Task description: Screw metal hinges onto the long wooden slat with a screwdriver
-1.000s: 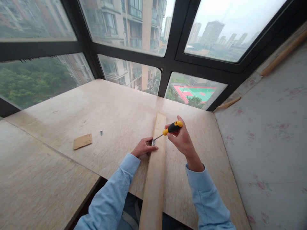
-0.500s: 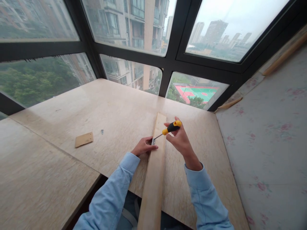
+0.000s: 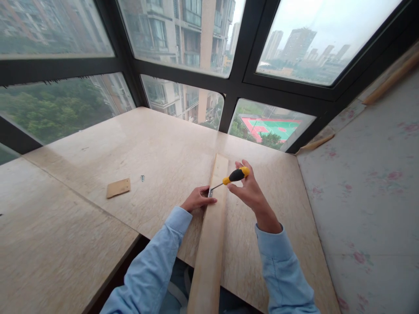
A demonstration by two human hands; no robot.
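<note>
A long pale wooden plank [image 3: 211, 244] lies lengthwise on the marble-look worktop [image 3: 157, 161], its near end over my lap. My left hand [image 3: 196, 199] presses against the plank's left edge, fingers closed around a small metal bracket [image 3: 210, 192]. My right hand [image 3: 250, 189] grips a yellow-and-black screwdriver [image 3: 233, 176] by its handle. The screwdriver's shaft slants down-left and its tip meets the bracket at the plank's edge. Both arms wear light blue sleeves.
A small flat wooden piece [image 3: 118, 188] lies on the worktop to the left, with a loose screw [image 3: 142, 178] beside it. Dark-framed windows [image 3: 229, 87] close the far side. A flowered wall [image 3: 366, 192] rises on the right.
My right hand's fingers have shifted around the screwdriver handle, as in a turn. The left hand, bracket and plank stay put. The view has drifted slightly.
</note>
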